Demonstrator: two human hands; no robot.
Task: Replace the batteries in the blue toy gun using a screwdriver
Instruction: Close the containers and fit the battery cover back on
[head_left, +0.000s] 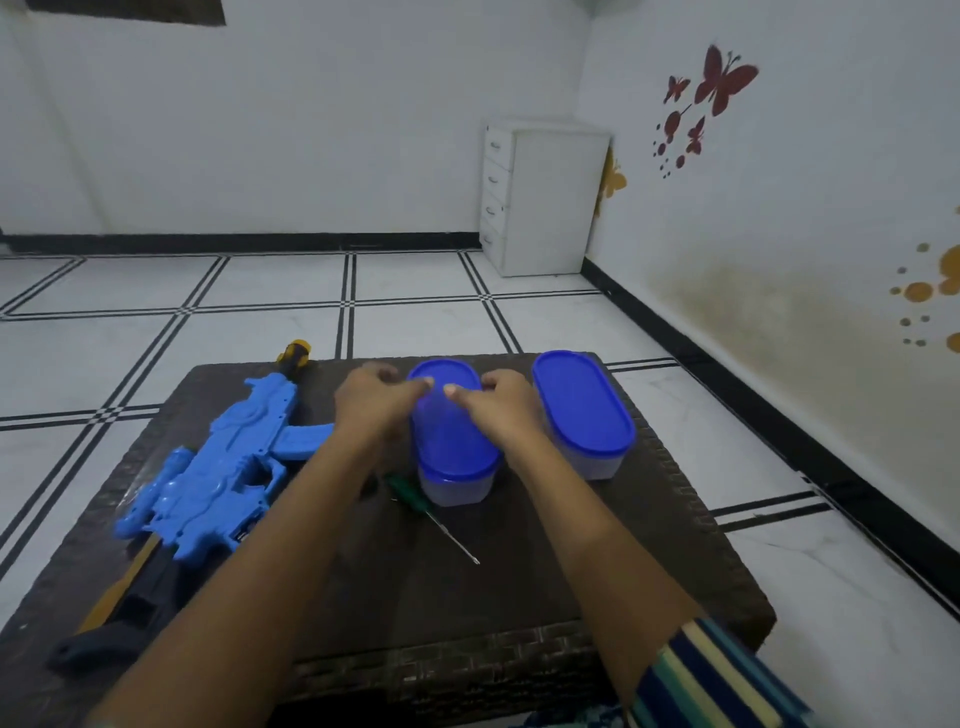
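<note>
**Both hands clamp the middle container; gun and screwdriver lie untouched**

A dark woven table (519, 582) stands on a white tiled floor with black lines. On it are 2 clear oval containers with blue lids. The middle container (452, 452) is held from both sides. The left hand (374, 400) grips its left edge and the right hand (501, 410) grips its right edge. On each hand the fingers curl over the far rim, and both thumbs press down on the lid, their tips close together but not touching. The lid sits on the container.

The second container (582, 410) stands just to the right, lid on, apart from the right hand.

The blue toy gun (218, 478) lies flat on the left part of the table, its muzzle pointing away from the person. It rests partly on top of a yellow-and-black toy gun (294, 355), whose tip shows beyond it and whose dark stock hangs over the near left edge. The screwdriver (415, 499), with a green handle, lies on the table between the 2 forearms, just beside the near end of the middle container, tip pointing towards the person and to the right.

A striped sleeve (711, 675) covers the right upper arm. A white drawer unit (545, 197) stands in the far corner, and butterfly stickers (722, 80) mark the right wall.
</note>
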